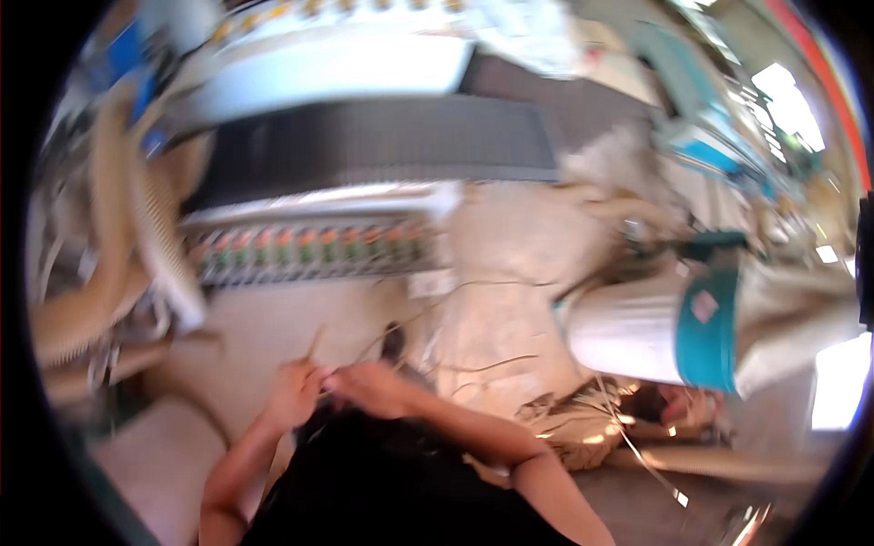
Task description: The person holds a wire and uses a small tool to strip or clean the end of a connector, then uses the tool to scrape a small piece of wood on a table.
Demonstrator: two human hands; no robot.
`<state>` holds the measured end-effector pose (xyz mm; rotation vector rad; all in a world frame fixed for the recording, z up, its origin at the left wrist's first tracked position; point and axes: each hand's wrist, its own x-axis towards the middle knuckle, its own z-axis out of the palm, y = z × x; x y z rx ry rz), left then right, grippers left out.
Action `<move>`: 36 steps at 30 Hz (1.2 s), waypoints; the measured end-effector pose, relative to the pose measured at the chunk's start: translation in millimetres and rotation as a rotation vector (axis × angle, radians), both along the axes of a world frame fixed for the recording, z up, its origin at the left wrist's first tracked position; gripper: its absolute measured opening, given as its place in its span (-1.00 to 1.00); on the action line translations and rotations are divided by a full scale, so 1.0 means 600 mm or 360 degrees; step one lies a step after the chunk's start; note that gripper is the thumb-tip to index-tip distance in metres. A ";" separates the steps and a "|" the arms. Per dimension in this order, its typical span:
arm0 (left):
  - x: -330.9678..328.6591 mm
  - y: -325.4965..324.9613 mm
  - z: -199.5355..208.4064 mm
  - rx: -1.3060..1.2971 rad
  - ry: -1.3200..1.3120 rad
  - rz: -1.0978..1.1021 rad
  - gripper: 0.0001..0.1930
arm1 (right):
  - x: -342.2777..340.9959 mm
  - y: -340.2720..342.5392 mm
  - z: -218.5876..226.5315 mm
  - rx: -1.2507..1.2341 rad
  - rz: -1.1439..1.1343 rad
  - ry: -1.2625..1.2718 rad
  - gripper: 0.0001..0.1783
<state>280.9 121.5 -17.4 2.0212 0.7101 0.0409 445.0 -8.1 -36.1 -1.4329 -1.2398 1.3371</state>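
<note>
Here | thin strip (317, 342) juts beyond left fingers (304, 370), closed on it | right fingers (348, 377) unclear

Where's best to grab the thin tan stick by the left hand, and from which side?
Probably the exposed upper part of the thin tan stick, pinched across its width from the far side, away from the body. It's narrow and projects beyond the left hand; the right hand crowds the near right. Blur hides its lower end.
</note>
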 end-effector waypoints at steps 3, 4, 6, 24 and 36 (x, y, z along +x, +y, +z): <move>0.070 0.018 0.020 0.0130 -0.0119 -0.0026 -0.62 | 0.038 0.007 -0.022 -0.0202 0.0010 0.1025 -0.58; 0.101 0.024 0.018 0.0140 -0.0173 -0.0093 -0.62 | 0.051 0.012 -0.019 -0.0180 0.0029 0.1048 -0.58; 0.149 0.036 0.017 0.0098 -0.0137 -0.0128 -0.58 | 0.067 0.008 -0.025 -0.0109 -0.0153 0.0955 -0.65; 0.370 0.323 0.021 -0.0254 -0.0443 -0.1483 -0.77 | 0.110 0.182 0.002 0.0227 -0.1412 0.0902 -0.67; 0.445 0.326 0.019 -0.0104 -0.0548 -0.1475 -0.93 | 0.161 0.209 0.015 0.0246 -0.1652 0.1263 -0.63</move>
